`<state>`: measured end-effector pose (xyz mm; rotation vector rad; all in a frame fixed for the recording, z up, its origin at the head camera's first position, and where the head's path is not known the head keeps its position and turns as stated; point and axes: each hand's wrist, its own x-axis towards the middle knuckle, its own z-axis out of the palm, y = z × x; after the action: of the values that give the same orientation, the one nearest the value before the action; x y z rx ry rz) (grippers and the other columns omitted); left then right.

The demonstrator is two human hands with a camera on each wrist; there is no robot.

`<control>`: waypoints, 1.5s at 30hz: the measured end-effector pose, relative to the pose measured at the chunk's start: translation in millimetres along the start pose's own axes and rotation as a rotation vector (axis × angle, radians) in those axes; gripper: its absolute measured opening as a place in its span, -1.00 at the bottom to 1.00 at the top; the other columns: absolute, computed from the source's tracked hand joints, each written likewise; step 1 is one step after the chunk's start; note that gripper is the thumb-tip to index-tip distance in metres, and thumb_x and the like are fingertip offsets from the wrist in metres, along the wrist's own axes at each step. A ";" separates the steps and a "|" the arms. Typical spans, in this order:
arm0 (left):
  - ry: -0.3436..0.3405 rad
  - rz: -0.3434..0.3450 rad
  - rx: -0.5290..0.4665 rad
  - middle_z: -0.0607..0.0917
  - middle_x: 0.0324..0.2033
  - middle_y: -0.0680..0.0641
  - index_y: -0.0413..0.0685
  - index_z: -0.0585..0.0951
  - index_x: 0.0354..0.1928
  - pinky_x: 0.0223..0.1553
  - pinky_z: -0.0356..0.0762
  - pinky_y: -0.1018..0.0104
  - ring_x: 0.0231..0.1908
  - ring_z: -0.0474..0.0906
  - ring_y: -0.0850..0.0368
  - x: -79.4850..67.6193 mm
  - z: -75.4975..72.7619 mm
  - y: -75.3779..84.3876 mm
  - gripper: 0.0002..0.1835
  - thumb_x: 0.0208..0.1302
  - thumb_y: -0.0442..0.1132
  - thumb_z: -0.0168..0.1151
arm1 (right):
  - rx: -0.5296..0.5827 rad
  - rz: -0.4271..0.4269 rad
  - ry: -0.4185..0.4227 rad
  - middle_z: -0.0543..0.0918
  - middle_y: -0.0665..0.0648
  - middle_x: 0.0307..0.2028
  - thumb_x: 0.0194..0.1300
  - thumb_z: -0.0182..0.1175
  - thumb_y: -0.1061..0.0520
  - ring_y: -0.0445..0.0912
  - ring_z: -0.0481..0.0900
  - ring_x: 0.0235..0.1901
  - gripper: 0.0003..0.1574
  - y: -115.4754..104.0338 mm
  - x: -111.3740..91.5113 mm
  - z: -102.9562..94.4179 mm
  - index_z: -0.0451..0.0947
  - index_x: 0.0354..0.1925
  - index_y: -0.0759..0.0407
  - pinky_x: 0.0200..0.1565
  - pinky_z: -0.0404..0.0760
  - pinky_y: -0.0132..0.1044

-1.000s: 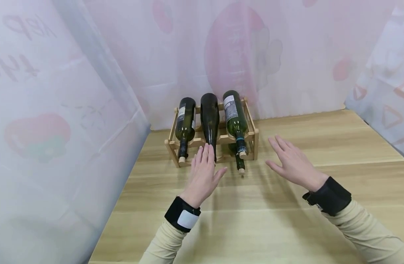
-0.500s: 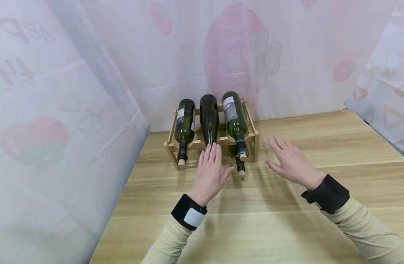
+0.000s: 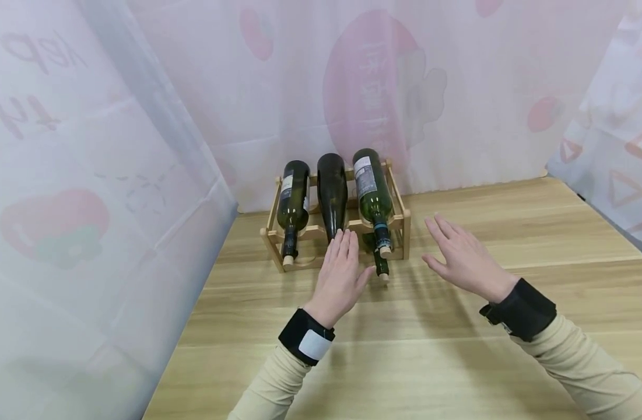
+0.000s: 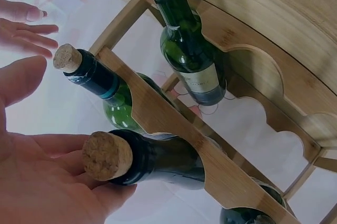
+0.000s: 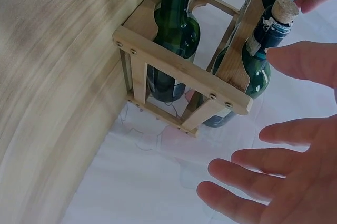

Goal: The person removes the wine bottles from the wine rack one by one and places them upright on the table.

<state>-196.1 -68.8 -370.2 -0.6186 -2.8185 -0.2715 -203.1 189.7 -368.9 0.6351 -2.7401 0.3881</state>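
Note:
A two-tier wooden wine rack (image 3: 312, 231) holds three corked wine bottles side by side on top, necks toward me: a dark one at left (image 3: 293, 198), a dark unlabelled one in the middle (image 3: 332, 189), a green labelled one at right (image 3: 372, 184). Below the right one lies another green bottle (image 4: 195, 66). My left hand (image 3: 339, 277), fingers straight, covers the middle bottle's neck in the head view. Beside that bottle's cork (image 4: 108, 156) its fingers show in the left wrist view; whether they touch cannot be told. Right of the rack hovers my right hand (image 3: 465, 259), fingers spread, holding nothing.
The rack stands on a wood-grain table (image 3: 404, 361), near its back edge. Pale printed curtains (image 3: 279, 87) hang behind the table and along both sides. Black bands (image 3: 525, 309) circle both wrists.
My left hand has shifted a little to the right, still over the middle bottle's neck. The right hand has hardly moved, and the bottles lie as before.

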 end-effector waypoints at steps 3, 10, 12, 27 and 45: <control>0.004 0.008 0.001 0.18 0.44 -0.29 -0.32 0.09 0.45 0.50 -0.03 0.06 0.49 -0.02 -0.15 -0.7 0.3 1.9 -0.20 0.41 0.08 0.04 | -0.003 -0.002 0.001 0.19 0.56 0.35 0.31 0.20 0.01 0.43 0.32 0.24 -0.08 -1.1 -0.8 0.5 0.07 0.40 0.46 0.19 0.36 0.31; 0.004 0.026 0.026 0.19 0.44 -0.28 -0.31 0.10 0.45 0.50 -0.01 0.09 0.49 -0.01 -0.14 -1.9 0.4 6.4 -0.22 0.42 0.07 0.05 | -0.005 -0.006 0.008 0.21 0.57 0.34 0.30 0.21 0.02 0.44 0.32 0.23 -0.08 -3.3 -1.3 0.6 0.08 0.39 0.47 0.18 0.36 0.30; 0.011 0.032 0.043 0.20 0.44 -0.28 -0.31 0.11 0.44 0.49 0.02 0.09 0.49 0.01 -0.14 -1.3 0.1 7.6 -0.22 0.41 0.06 0.06 | -0.004 0.000 -0.001 0.19 0.56 0.35 0.31 0.20 0.00 0.43 0.31 0.24 -0.08 -3.4 -1.1 0.4 0.07 0.40 0.47 0.19 0.35 0.30; 0.013 0.063 0.115 0.21 0.44 -0.26 -0.28 0.12 0.44 0.45 0.15 0.12 0.47 0.09 -0.12 7.6 8.9 16.1 -0.16 0.30 0.00 0.24 | 0.000 0.004 -0.008 0.19 0.56 0.35 0.34 0.17 -0.01 0.43 0.33 0.24 -0.11 -1.9 -2.2 3.4 0.08 0.40 0.47 0.18 0.37 0.30; 0.046 0.088 0.121 0.19 0.44 -0.27 -0.26 0.09 0.46 0.41 0.23 0.13 0.46 0.11 -0.12 14.8 14.1 23.1 -0.10 0.24 -0.05 0.32 | 0.003 0.010 0.000 0.20 0.55 0.35 0.33 0.17 0.00 0.43 0.35 0.22 -0.12 0.9 -3.8 3.1 0.11 0.39 0.47 0.14 0.39 0.31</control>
<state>-201.9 -39.2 -376.6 -0.6978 -2.7302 -0.0971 -201.0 190.9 -373.3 0.6225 -2.7442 0.3945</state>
